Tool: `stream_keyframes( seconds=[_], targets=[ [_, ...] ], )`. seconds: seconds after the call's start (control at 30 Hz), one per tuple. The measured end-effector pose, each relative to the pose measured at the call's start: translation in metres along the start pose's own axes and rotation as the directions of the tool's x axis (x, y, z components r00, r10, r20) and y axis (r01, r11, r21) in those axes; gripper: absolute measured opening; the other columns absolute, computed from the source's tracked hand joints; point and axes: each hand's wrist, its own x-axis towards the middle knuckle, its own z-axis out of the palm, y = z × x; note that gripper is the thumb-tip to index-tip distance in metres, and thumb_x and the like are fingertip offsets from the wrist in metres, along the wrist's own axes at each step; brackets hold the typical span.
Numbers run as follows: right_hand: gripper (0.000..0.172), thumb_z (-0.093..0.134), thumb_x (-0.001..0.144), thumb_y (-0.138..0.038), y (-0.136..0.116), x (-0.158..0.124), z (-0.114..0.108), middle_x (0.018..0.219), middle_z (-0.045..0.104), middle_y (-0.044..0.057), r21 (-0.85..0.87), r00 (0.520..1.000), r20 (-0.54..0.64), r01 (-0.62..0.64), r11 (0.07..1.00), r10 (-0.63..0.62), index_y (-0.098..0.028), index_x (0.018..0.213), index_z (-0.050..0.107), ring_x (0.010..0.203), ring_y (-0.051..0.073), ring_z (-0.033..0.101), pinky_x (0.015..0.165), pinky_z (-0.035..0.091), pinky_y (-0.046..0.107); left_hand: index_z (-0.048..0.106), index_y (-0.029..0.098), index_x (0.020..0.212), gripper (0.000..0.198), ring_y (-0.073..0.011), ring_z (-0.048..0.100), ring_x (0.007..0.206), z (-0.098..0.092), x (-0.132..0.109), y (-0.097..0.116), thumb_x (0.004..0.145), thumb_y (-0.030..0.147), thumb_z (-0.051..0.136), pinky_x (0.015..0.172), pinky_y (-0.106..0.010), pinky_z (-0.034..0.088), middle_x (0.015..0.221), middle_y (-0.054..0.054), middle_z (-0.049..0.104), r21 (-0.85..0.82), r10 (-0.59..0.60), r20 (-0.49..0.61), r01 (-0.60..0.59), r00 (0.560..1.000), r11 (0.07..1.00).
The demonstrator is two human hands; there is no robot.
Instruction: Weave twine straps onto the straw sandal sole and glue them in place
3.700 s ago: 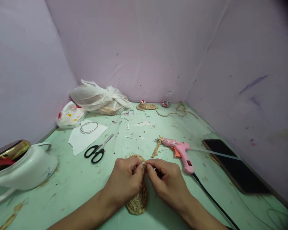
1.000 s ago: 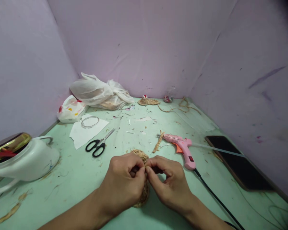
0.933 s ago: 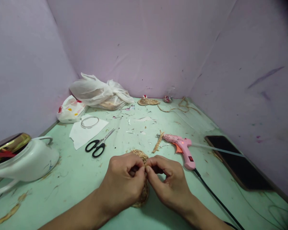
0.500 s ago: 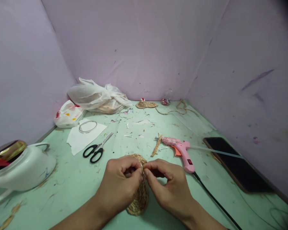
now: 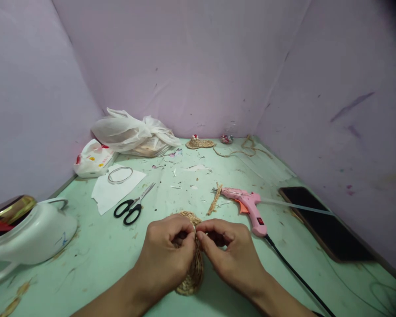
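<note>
Our left hand (image 5: 166,259) and right hand (image 5: 232,259) meet low in front of us, fingers curled, fingertips pinched together. Our left forearm (image 5: 115,296) and right forearm (image 5: 280,301) angle inward.

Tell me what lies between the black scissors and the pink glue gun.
In the head view, a short braided straw piece lies by the nozzle of the glue gun; toward the scissors, only green table with small scraps.
</note>
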Motion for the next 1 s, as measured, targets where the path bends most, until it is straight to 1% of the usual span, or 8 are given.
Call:
stream_keyframes(
  seconds=[0.07, 0.17, 0.33, 0.5, 0.6, 0.73, 0.9, 1.0],
  targets=[
    [0.017, 0.053, 0.073, -0.016, 0.0005, -0.0004, -0.0013, 0.062, 0.068, 0.003, -0.015, 1.000, 0.012, 0.019, 1.000, -0.019, -0.015, 0.072, 0.070, 0.051, 0.012, 0.061, 0.047, 0.047, 0.020, 0.057, 0.014, 0.055, 0.019, -0.0085, 0.048, 0.047, 0.0003, 0.0000, -0.0006, 0.071, 0.011, 0.048, 0.043, -0.018, 0.038, 0.052, 0.000, 0.055, -0.008, -0.008, 0.009, 0.008, 1.000, 1.000],
    [0.017, 0.053, 0.075, -0.017, 0.0020, -0.0015, -0.0028, 0.061, 0.068, 0.003, -0.052, 0.999, 0.022, 0.045, 0.998, -0.044, -0.015, 0.071, 0.069, 0.052, 0.013, 0.060, 0.049, 0.047, 0.022, 0.058, 0.014, 0.055, 0.019, -0.0088, 0.048, 0.048, 0.0004, -0.0008, -0.0011, 0.072, 0.011, 0.048, 0.045, -0.019, 0.038, 0.052, 0.000, 0.055, -0.010, 0.010, 0.029, -0.010, 1.000, 1.000],
    [0.017, 0.052, 0.074, -0.016, 0.0024, -0.0019, -0.0020, 0.059, 0.066, 0.003, -0.088, 0.998, 0.014, 0.068, 0.994, -0.067, -0.014, 0.069, 0.068, 0.050, 0.012, 0.058, 0.046, 0.045, 0.022, 0.057, 0.014, 0.056, 0.019, -0.0083, 0.046, 0.048, 0.0007, -0.0007, 0.0002, 0.071, 0.011, 0.047, 0.046, -0.019, 0.037, 0.053, 0.000, 0.053, 0.008, 0.012, 0.040, -0.012, 0.999, 1.000],
    [0.018, 0.051, 0.074, -0.013, 0.0021, -0.0003, -0.0016, 0.062, 0.068, 0.004, -0.066, 0.997, 0.006, 0.078, 0.995, -0.078, -0.014, 0.072, 0.069, 0.052, 0.013, 0.060, 0.049, 0.046, 0.021, 0.055, 0.014, 0.055, 0.018, -0.0082, 0.046, 0.047, 0.0003, -0.0004, 0.0016, 0.070, 0.012, 0.047, 0.044, -0.019, 0.037, 0.052, 0.001, 0.053, -0.005, -0.057, 0.039, 0.057, 0.998, 0.998],
    [0.018, 0.052, 0.074, -0.013, 0.0018, -0.0002, -0.0021, 0.062, 0.068, 0.003, -0.047, 0.997, 0.024, 0.068, 0.997, -0.067, -0.014, 0.073, 0.070, 0.053, 0.012, 0.060, 0.049, 0.047, 0.020, 0.055, 0.014, 0.055, 0.016, -0.0079, 0.045, 0.047, 0.0002, -0.0005, 0.0013, 0.069, 0.012, 0.048, 0.044, -0.018, 0.036, 0.052, 0.001, 0.053, -0.012, -0.090, 0.043, 0.091, 0.995, 0.996],
    [0.015, 0.055, 0.073, -0.015, 0.0014, -0.0007, -0.0025, 0.059, 0.067, 0.003, -0.053, 0.999, 0.023, 0.048, 0.997, -0.047, -0.014, 0.072, 0.070, 0.050, 0.012, 0.059, 0.047, 0.046, 0.019, 0.055, 0.014, 0.054, 0.017, -0.0075, 0.044, 0.048, 0.0007, -0.0006, 0.0002, 0.069, 0.012, 0.048, 0.044, -0.017, 0.035, 0.053, 0.001, 0.053, -0.004, -0.080, 0.050, 0.081, 0.996, 0.997],
    [0.017, 0.053, 0.073, -0.013, 0.0031, -0.0002, -0.0026, 0.060, 0.067, 0.003, -0.046, 0.998, 0.010, 0.067, 0.997, -0.066, -0.014, 0.072, 0.070, 0.050, 0.012, 0.059, 0.047, 0.046, 0.020, 0.056, 0.014, 0.057, 0.016, -0.0080, 0.045, 0.049, 0.0014, -0.0006, -0.0008, 0.070, 0.013, 0.048, 0.045, -0.018, 0.036, 0.055, 0.001, 0.054, -0.016, -0.094, 0.062, 0.095, 0.994, 0.995],
    [0.019, 0.053, 0.073, -0.012, 0.0033, -0.0005, -0.0025, 0.060, 0.067, 0.002, -0.036, 0.998, 0.008, 0.058, 0.998, -0.058, -0.015, 0.074, 0.071, 0.051, 0.012, 0.060, 0.048, 0.046, 0.020, 0.055, 0.015, 0.056, 0.015, -0.0077, 0.044, 0.047, 0.0013, -0.0002, 0.0002, 0.069, 0.012, 0.048, 0.044, -0.018, 0.035, 0.054, 0.001, 0.053, -0.012, -0.102, 0.052, 0.103, 0.993, 0.995]
  ],
)
